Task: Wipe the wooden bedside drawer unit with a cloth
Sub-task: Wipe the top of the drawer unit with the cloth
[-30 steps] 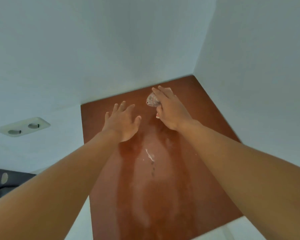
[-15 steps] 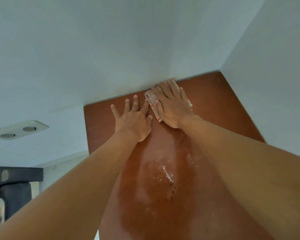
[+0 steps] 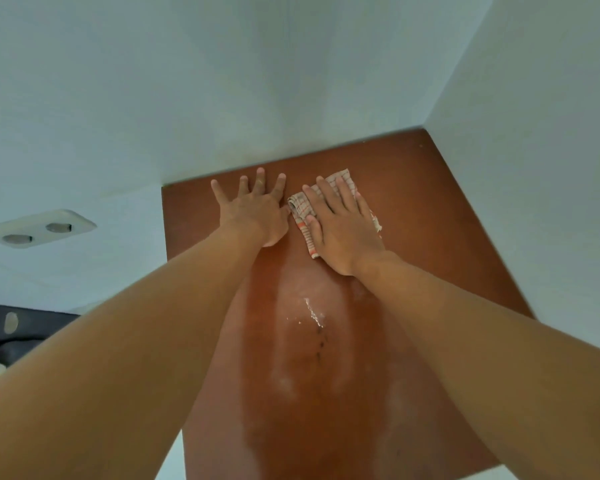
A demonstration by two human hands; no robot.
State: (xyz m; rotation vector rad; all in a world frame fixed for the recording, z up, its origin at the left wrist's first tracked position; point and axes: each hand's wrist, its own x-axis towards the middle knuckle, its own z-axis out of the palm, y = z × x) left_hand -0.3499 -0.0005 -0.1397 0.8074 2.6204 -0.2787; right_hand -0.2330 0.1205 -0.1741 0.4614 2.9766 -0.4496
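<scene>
Even, soft daylight, no hard shadows; source off-frame, possibly behind the wearer. White walls (image 3: 291, 81) read slightly blue-grey, flat and evenly lit. Glossy wooden top (image 3: 430, 202) carries a broad pale sheen down its middle, with small bright glare specks on wet spots (image 3: 310, 311). Strong wide-angle stretch: forearms balloon toward the lower corners, wall lines splay. Wall socket (image 3: 37, 228) soft, slightly smeared. Fingers reasonably sharp; frame edges mushy.

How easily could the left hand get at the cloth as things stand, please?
Probably easily: the left hand lies flat right beside the cloth, nothing between, though the right hand presses on most of it.
</scene>
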